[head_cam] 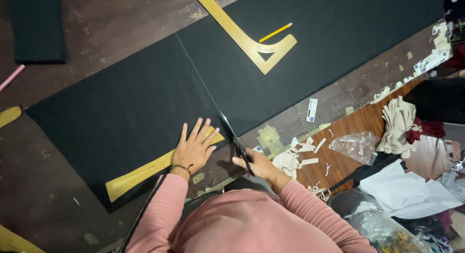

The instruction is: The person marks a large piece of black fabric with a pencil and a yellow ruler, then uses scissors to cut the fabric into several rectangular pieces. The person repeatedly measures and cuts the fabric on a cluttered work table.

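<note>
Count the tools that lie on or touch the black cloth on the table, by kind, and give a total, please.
Scissors, in the right hand: 1
Wooden curved rulers: 2, one at the top, one under the left hand at
Yellow pencil: 1
Total: 4
All lie on or touch the black cloth.

Black scissors (236, 138) at near edge of flat dark cloth (131, 107), blades slightly parted.
</note>
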